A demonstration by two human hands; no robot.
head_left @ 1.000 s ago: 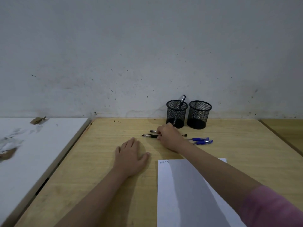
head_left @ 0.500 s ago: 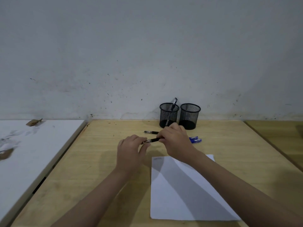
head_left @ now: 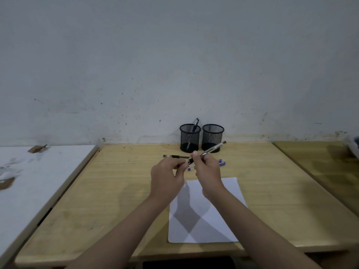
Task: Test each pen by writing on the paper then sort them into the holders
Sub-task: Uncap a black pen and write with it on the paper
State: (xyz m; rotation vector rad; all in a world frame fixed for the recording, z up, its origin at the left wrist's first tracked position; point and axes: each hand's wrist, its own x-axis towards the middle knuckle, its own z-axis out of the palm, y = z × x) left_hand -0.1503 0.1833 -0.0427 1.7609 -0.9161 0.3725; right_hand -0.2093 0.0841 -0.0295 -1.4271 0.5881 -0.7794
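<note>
My right hand (head_left: 207, 167) grips a clear-barrelled black pen (head_left: 210, 150) that slants up to the right above the table. My left hand (head_left: 167, 175) pinches the pen's lower left end, probably its cap. Under my wrists lies a white sheet of paper (head_left: 217, 226). Two black mesh holders stand at the wall: the left holder (head_left: 190, 137) has one black pen (head_left: 195, 124) in it, the right holder (head_left: 212, 135) looks empty. Another black pen (head_left: 175, 156) lies on the wooden table (head_left: 108, 191), and blue pens (head_left: 222, 162) show behind my right hand.
A white table (head_left: 38, 181) adjoins on the left with brown scraps (head_left: 37, 148) on it. Another wooden surface (head_left: 320, 162) sits to the right. The wall runs right behind the holders.
My right hand picked a black pen off the table and lifted it. My left hand rose from the table and took hold of the pen's left end.
</note>
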